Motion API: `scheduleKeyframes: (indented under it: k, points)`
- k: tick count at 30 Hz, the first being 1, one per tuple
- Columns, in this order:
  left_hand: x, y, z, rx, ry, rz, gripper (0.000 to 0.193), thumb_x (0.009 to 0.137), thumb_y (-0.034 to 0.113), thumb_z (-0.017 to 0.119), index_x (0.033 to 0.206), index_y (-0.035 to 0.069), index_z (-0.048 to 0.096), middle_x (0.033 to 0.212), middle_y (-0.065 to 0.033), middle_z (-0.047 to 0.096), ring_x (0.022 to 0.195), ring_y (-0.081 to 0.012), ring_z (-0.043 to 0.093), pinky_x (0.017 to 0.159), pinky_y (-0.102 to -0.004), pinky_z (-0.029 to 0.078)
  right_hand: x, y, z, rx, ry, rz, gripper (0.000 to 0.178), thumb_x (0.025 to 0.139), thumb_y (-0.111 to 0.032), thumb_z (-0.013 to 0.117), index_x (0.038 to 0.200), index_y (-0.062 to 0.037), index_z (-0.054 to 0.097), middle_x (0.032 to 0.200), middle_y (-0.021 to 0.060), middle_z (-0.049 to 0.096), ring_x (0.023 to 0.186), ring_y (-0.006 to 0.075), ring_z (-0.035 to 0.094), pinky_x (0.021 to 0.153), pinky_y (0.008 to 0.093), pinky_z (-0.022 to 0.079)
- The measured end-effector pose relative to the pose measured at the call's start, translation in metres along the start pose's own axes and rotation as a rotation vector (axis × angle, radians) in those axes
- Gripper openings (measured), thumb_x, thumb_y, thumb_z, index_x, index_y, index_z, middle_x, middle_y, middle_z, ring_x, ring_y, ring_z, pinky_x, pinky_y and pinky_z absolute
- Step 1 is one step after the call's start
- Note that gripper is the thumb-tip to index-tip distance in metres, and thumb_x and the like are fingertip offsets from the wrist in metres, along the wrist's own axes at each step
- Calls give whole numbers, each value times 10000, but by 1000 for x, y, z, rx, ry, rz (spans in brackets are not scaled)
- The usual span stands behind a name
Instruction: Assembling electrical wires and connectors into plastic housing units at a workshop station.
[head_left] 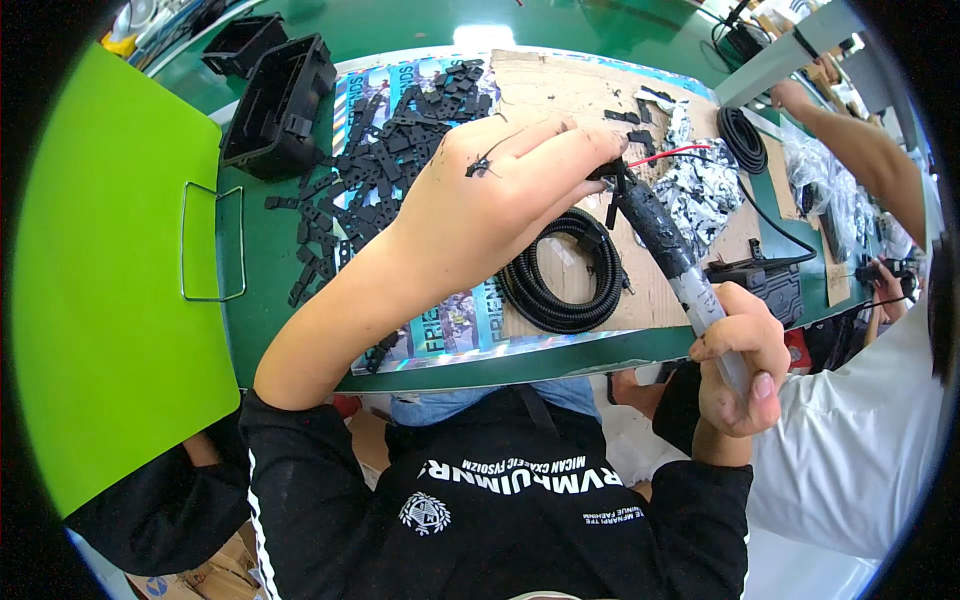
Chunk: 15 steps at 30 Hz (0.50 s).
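Both hands frame the smeared tube — slanting between them.

Counted: one tube, two black bins, two black coils, one lime-green panel. Black flat pieces: dozens, overlapping; exact count not obtainable.

Past the left hand, bare cardboard gives passage. Black pieces crowd that hand's left, a coiled hose its near side; a grey-black tube bars the way to the right hand.
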<state>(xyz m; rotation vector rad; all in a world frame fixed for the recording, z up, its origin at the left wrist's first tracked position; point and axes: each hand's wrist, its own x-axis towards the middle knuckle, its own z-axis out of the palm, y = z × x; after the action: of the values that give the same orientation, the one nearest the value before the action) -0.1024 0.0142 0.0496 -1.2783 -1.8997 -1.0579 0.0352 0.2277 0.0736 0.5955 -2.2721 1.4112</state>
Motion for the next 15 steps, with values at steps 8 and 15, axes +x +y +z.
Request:
scheduleKeyframes:
  k: [8,15]
  points:
    - [2,2,-2,-29,-5,-34,323,693,26,746,1003,10,657,860,-117,672,708,-243,640,626,-289,509,1,-2,0,-3,28,10,540,867,-497,318,720,-56,592,593,124,535,496,232,480,492,333,358]
    - [7,6,-3,-86,17,-62,312,704,5,735,1010,2,674,818,-104,662,674,-207,623,602,-277,487,-1,-7,-1,6,69,6,561,876,-521,322,704,-62,594,592,124,553,517,232,497,508,330,363]
